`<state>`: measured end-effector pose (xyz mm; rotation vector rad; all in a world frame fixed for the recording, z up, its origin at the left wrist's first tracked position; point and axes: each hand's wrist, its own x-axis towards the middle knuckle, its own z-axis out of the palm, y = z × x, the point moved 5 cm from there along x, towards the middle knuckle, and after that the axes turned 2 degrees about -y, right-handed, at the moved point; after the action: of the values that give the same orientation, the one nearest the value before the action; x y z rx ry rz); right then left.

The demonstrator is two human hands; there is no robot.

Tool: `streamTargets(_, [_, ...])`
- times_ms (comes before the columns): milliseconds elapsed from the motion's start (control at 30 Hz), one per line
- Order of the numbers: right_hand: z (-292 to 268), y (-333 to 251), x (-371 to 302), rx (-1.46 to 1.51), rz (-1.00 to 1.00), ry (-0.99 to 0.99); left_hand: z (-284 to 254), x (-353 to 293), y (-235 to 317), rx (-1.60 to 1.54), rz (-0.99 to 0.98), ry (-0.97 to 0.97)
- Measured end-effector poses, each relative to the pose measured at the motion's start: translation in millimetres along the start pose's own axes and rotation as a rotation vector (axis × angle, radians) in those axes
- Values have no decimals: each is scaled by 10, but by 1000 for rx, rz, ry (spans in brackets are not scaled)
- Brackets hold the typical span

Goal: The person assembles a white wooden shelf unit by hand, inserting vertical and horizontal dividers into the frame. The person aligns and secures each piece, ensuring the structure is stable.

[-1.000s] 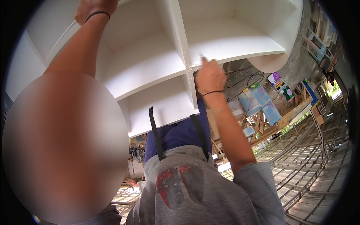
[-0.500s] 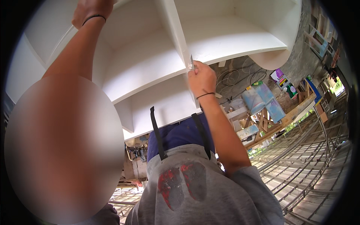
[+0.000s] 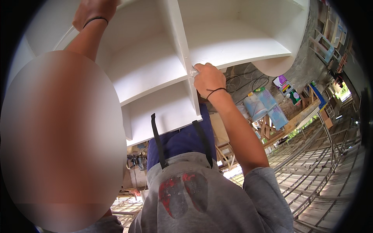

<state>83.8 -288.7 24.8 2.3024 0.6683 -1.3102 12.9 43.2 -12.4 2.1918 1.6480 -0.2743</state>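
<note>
A white shelf unit with several open compartments fills the upper part of the view. My left hand is raised to its top left edge and grips it; a black band circles that wrist. My right hand is pressed against the joint where the upright divider meets a shelf board. Its fingers are closed on a small pale thing held against the joint; what it is I cannot make out. Below, a grey shirt and a blue garment with black straps show.
Cables hang on a grey wall behind the unit. Blue and white containers and wooden frames lie to the right. Curved metal rod grids cover the lower right. A blurred patch fills the left side.
My right hand has slid a little left along the shelf's front edge to the divider joint. My left hand has kept its grip at the top.
</note>
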Motion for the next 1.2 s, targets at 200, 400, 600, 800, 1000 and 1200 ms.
streamTargets(200, [-412,1021,347,-107,149,81,14,35,-10,50,-44,-54])
streamTargets(400, [22,-118,46,13,-41,-106,27,-23,-22,50,-13,-22])
streamTargets(600, [-306,823,373,-61,114,-32,-1,27,-6,70,-50,-55])
streamTargets(800, [-85,44,201,19,25,-79,122,101,-117,104,-56,-37])
streamTargets(1000, [-270,684,325,-88,44,20,27,17,-18,58,-46,-42])
streamTargets(1200, [-178,344,305,-7,13,-26,48,56,-102,46,-55,-43])
